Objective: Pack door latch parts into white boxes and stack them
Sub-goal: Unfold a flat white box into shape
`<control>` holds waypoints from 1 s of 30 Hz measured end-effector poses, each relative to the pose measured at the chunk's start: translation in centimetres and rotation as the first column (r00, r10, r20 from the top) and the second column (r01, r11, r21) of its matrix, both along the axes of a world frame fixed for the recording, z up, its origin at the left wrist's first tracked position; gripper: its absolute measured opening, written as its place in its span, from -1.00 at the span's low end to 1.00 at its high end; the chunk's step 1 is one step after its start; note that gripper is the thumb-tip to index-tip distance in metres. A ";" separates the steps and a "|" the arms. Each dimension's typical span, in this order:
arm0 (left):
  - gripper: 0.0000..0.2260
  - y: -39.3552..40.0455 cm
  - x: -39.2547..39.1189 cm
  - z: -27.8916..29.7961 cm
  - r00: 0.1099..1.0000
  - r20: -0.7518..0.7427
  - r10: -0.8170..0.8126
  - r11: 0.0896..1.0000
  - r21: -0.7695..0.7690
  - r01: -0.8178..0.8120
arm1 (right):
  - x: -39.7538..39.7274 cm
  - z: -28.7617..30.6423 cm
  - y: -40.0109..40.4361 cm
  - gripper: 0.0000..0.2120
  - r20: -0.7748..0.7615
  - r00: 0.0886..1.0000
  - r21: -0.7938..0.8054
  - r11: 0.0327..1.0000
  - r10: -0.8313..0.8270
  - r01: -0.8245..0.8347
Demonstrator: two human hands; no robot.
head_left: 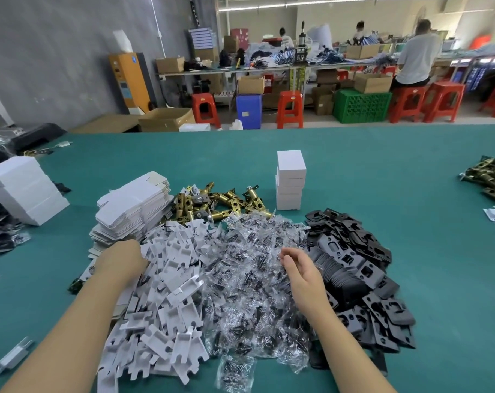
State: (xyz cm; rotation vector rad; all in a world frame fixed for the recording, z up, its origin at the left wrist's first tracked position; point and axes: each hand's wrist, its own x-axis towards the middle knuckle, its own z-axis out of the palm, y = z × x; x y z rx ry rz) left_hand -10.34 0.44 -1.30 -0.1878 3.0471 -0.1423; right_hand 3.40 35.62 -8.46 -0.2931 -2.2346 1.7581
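The green table (382,171) lies bare beyond the heaps and along its right side. 4 closed white boxes (290,180) stand stacked upright behind the bagged screws (254,279), black plates (359,268) and white inserts (169,293). The brass latches (220,201) point every way. The right hand (301,269) hovers with loosely curled fingers; I cannot tell how the left hand (121,258) fingers lie, buried in inserts.

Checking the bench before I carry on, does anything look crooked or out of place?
Yes: the top box on the stack of white boxes sits twisted and overhangs the ones below. One screw bag lies apart from its pile.
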 end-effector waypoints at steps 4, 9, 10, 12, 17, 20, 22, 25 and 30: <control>-0.85 0.3 0.1 0.0 0.999 -0.042 0.027 0.999 0.047 -0.025 | -0.1 0.2 -0.1 -0.82 0.012 1.000 -0.007 1.000 -0.012 0.012; -0.88 0.7 0.9 -0.3 0.995 -0.082 0.064 0.995 0.076 -0.057 | -0.2 0.4 -0.1 -0.83 0.031 0.999 -0.006 1.000 -0.018 0.018; -0.87 0.9 1.1 -0.4 0.995 -0.080 0.061 0.997 0.053 -0.057 | -0.2 0.4 -0.1 -0.84 0.033 0.999 -0.002 1.000 -0.020 0.020; -0.85 1.2 1.3 -0.6 0.997 -0.067 0.048 0.999 0.009 -0.048 | -0.2 0.5 -0.1 -0.84 0.037 0.999 0.012 1.000 -0.020 0.020; -0.74 1.8 1.8 -0.5 0.994 -0.095 0.061 0.998 -0.002 -0.061 | -0.3 0.7 -0.2 -0.83 0.054 0.998 0.036 0.999 -0.011 0.009; -0.78 2.1 2.3 0.3 0.989 -0.135 0.055 0.998 0.012 -0.054 | -0.4 0.8 -0.3 -0.81 0.069 0.997 0.056 0.998 -0.018 0.015; -0.80 2.4 2.7 1.1 0.980 -0.194 0.038 0.998 0.052 -0.029 | -0.5 0.9 -0.3 -0.78 0.077 0.997 0.071 0.997 -0.024 0.018; -0.81 3.3 3.5 2.7 0.945 -0.326 0.019 0.981 0.188 0.045 | -0.5 1.1 -0.5 -0.76 0.085 0.996 0.083 0.996 -0.026 0.019; -0.80 6.7 6.1 6.2 0.754 -0.653 -0.078 0.879 0.312 0.361 | -0.4 1.9 -0.6 -0.82 0.103 0.995 0.050 0.999 -0.009 0.004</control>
